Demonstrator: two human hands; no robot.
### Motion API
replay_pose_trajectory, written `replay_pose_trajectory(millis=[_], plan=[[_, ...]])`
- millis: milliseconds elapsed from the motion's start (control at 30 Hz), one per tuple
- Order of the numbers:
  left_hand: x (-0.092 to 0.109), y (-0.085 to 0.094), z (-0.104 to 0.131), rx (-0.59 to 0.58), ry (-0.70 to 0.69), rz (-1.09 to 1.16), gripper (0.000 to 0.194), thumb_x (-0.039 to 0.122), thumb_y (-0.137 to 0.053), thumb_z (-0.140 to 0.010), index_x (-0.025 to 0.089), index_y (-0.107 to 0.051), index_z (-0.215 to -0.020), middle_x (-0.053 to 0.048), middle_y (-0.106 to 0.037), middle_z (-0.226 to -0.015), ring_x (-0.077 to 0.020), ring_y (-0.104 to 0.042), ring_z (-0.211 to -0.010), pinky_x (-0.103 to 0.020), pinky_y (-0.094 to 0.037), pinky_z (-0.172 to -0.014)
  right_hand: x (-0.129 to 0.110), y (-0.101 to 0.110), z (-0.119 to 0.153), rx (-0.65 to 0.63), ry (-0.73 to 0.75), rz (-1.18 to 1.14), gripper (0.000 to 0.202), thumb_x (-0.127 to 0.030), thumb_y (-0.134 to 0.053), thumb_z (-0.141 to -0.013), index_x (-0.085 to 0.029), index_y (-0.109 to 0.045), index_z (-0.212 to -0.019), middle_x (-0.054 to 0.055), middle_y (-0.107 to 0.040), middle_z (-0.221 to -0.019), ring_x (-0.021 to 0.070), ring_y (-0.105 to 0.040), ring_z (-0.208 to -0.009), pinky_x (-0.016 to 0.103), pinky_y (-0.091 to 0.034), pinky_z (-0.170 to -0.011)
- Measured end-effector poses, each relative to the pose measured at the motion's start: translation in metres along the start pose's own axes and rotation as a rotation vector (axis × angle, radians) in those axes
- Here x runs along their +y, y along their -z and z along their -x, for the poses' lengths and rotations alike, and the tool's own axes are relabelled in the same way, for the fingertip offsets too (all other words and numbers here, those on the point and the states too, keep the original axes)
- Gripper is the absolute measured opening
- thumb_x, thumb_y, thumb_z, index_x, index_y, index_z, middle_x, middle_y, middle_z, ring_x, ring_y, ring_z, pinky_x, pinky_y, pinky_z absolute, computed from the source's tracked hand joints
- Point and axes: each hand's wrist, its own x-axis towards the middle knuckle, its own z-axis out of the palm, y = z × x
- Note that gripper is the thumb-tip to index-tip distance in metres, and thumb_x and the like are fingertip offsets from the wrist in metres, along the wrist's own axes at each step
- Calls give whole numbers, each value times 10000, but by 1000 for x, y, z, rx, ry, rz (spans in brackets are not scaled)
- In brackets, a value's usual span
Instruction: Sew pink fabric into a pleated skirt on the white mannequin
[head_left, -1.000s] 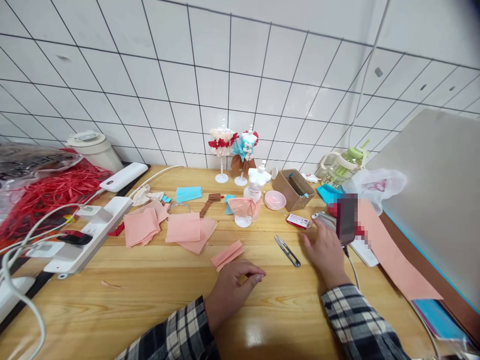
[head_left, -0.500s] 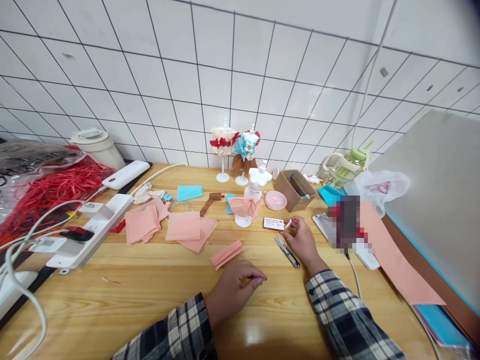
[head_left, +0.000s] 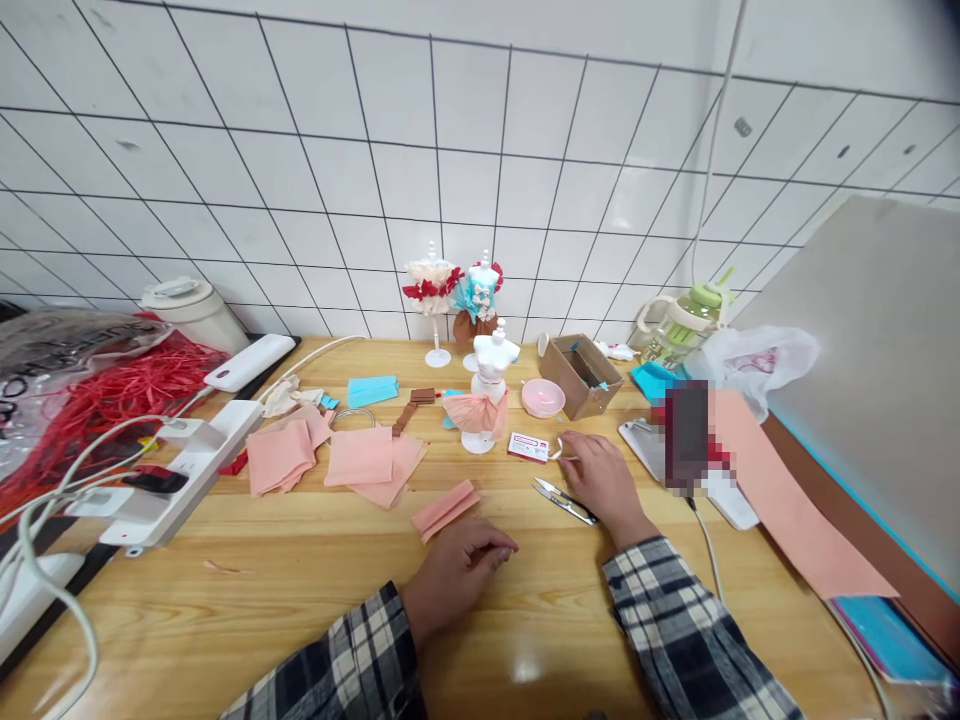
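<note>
My left hand rests low over the table with thumb and forefinger pinched; anything between them is too small to make out. Right of it, my right hand has its fingertips closed on a small curved white strip. That strip is beside a red-and-white card. Small thread snips lie just below those fingers, blades pointing left. A folded pink piece is above my left hand. Behind it stands a white mini mannequin with a pink skirt.
Pink sheets and a blue piece lie left of centre. Two dressed mannequins stand behind. A pink bowl and cardboard box are right of centre. A power strip sits left, a bottle back right.
The view has shifted slightly. My right hand has moved a little nearer the snips, which now lie more sideways. The white strip is still at its fingertips. My left hand keeps its pinch.
</note>
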Motion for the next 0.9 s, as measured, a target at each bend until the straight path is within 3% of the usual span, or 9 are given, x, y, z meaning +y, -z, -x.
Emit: replay_pose_trajectory(millis=[100,200,333,433,533,600,700,767,900], plan=[[0,-1,0,4,22,-25,191,241,-553,-873,194,-738,-875,-61,-740,-814,-171,-660,-753,-274,-495,-701,3,7,6,-14,-60,89,318,-220,-527,-893,-204,-584,-1205,89,-699,-1119,256,-626,-998,374,-430,-857],[0,-2,1,8,30,-37,186,235,-556,-867,197,-738,-873,-59,-741,-815,-175,-664,-757,-275,-499,-698,1,13,11,-58,-140,193,147,-267,-517,-921,-216,-637,-989,69,-723,-948,238,-654,-850,349,-414,-745],[-1,-3,1,27,23,-35,178,249,-570,-862,208,-742,-875,-55,-742,-816,-178,-661,-765,-282,-498,-705,-2,18,13,-85,-263,263,252,-430,-560,-899,-210,-572,-776,57,-680,-803,213,-626,-690,318,-350,-602],[-2,-4,2,57,58,17,177,297,-597,-851,214,-753,-849,-56,-741,-803,-182,-655,-762,-293,-502,-711,1,20,15,-90,-332,140,242,-457,-593,-860,-220,-556,-825,27,-653,-791,195,-608,-653,297,-332,-547],[2,-2,2,126,195,245,239,380,-634,-833,200,-762,-923,-74,-754,-875,-200,-667,-821,-329,-527,-769,1,24,20,131,-342,-21,242,-375,-568,-862,-211,-551,-1039,32,-639,-857,206,-626,-766,299,-409,-606],[8,2,0,160,284,510,332,399,-670,-812,206,-735,-1076,-86,-749,-1034,-222,-667,-956,-370,-525,-865,-11,28,25,311,-262,-100,302,-322,-533,-880,-190,-523,-1151,55,-630,-886,215,-624,-814,316,-448,-663],[18,13,-6,141,317,932,443,324,-719,-791,237,-667,-1223,-87,-664,-1271,-243,-595,-1174,-402,-456,-1010,-51,29,31,425,6,-228,257,-254,-546,-881,-208,-538,-1134,62,-632,-859,206,-612,-791,331,-474,-701],[19,22,-10,87,309,1112,452,258,-723,-791,220,-658,-1237,-102,-619,-1334,-255,-552,-1243,-408,-408,-1064,-82,24,32,438,216,-276,270,-213,-595,-855,-245,-561,-1121,65,-653,-912,203,-611,-818,345,-474,-739],[7,35,-13,38,298,1249,434,236,-696,-807,196,-653,-1238,-117,-604,-1344,-264,-535,-1261,-416,-383,-1085,-117,12,29,374,381,-235,333,-167,-629,-817,-256,-614,-1137,48,-660,-894,201,-585,-811,365,-430,-749]])
